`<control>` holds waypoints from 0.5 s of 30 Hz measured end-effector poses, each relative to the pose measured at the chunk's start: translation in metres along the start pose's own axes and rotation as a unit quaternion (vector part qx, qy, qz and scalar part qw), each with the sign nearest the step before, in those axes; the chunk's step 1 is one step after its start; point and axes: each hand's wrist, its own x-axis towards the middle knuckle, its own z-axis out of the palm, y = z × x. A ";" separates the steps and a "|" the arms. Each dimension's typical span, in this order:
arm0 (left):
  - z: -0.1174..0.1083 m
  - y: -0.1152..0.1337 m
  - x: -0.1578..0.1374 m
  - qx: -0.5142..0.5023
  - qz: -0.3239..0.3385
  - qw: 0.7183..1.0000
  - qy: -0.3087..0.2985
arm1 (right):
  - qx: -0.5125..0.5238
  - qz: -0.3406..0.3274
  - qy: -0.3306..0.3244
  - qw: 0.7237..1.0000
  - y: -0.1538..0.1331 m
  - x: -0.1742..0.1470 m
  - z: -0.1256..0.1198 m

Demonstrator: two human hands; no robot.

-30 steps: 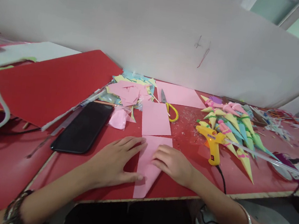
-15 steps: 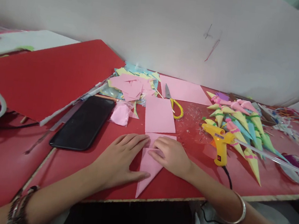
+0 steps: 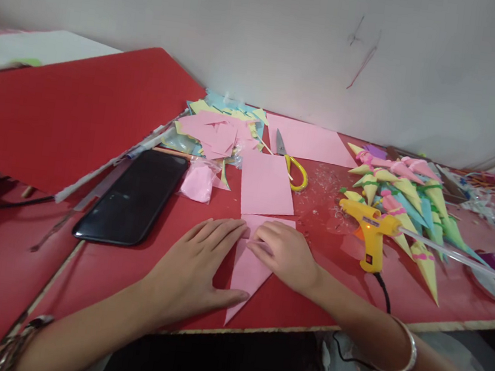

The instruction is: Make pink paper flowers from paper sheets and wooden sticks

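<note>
A pink sheet of paper (image 3: 252,268), folded to a point toward me, lies on the red table near its front edge. My left hand (image 3: 195,263) lies flat over its left side, fingers stretched out and thumb spread across the lower part. On the upper part rests my right hand (image 3: 289,255), its fingers curled together against the paper, thumb tucked near the fold. Just beyond is a pink paper rectangle (image 3: 268,185). Yellow-handled scissors (image 3: 296,173) lie beside that rectangle, blades pointing away.
A black phone (image 3: 133,198) and a small bag of pink material (image 3: 198,182) are at left. Paper scraps (image 3: 218,131) are heaped behind. At right, a yellow glue gun (image 3: 372,231) with a cord stands before several paper cones (image 3: 426,271). A large red board (image 3: 80,111) leans at left.
Both hands stay on the folded paper in nearly the same pose. The whole view has shifted slightly, with the wall marks appearing higher and farther right.
</note>
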 end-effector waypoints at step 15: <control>0.006 0.006 -0.018 0.014 0.019 0.999 0.041 | -0.088 -0.002 -0.023 0.996 -0.006 0.002 -0.003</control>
